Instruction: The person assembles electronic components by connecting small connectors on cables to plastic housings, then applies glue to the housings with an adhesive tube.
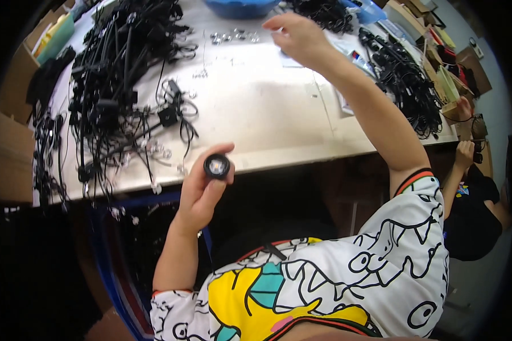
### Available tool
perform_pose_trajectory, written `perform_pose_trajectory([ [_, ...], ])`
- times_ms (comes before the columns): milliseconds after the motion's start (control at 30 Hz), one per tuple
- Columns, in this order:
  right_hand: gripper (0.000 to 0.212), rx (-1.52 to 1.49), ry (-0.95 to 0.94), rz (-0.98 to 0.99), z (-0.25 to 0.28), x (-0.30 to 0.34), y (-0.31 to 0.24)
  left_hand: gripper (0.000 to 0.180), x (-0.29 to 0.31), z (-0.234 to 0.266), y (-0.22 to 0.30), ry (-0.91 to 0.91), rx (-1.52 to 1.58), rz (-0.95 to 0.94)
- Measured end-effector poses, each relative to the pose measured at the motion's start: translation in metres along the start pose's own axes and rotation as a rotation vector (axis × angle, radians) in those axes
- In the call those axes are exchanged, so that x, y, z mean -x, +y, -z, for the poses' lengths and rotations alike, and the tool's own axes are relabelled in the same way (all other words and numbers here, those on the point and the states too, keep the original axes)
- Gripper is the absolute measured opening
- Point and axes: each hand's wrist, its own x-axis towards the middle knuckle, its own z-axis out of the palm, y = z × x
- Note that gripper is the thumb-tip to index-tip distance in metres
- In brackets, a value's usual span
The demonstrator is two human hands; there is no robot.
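Observation:
My left hand [202,190] is closed around a small black round lamp housing [217,166] near the front edge of the table. Its open end faces up, showing a pale disc with a yellowish spot, like an LED, inside the black ring. My right hand [304,42] reaches out over the far part of the table. Its forefinger and thumb point left and look apart, with nothing visible between them. Just left of those fingertips lie several small clear pieces [233,37], like plastic lenses. The other right fingers are partly hidden behind the hand.
A big tangle of black cables with lamp heads [114,85] covers the table's left, some hanging over the edge. More black cables [401,79] lie at right. A blue basin [242,7] stands at the far edge. Another person's hand [465,152] shows at far right.

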Motion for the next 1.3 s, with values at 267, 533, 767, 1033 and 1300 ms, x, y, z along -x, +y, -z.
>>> perform_pose_trajectory([
  [267, 0.031, 0.443, -0.272, -0.178, -0.055, -0.032, 0.029, 0.043, 0.010, 0.005, -0.007, 0.018, 0.056, -0.069],
  [533, 0.018, -0.073, -0.258, 0.053, -0.035, 0.002, -0.014, 0.027, 0.007, 0.009, -0.004, 0.134, 0.050, 0.073],
  [767, 0.017, 0.013, -0.223, 0.215, -0.019, 0.059, -0.056, 0.034, 0.005, 0.003, -0.013, 0.080, 0.081, 0.028],
  [1033, 0.016, -0.167, -0.379, -0.187, -0.012, 0.062, -0.060, 0.017, 0.011, -0.003, -0.017, 0.120, 0.132, 0.126],
  [1300, 0.020, -0.764, -0.574, 0.233, 0.030, 0.082, -0.102, 0.018, 0.009, -0.009, -0.020, 0.119, 0.078, 0.153],
])
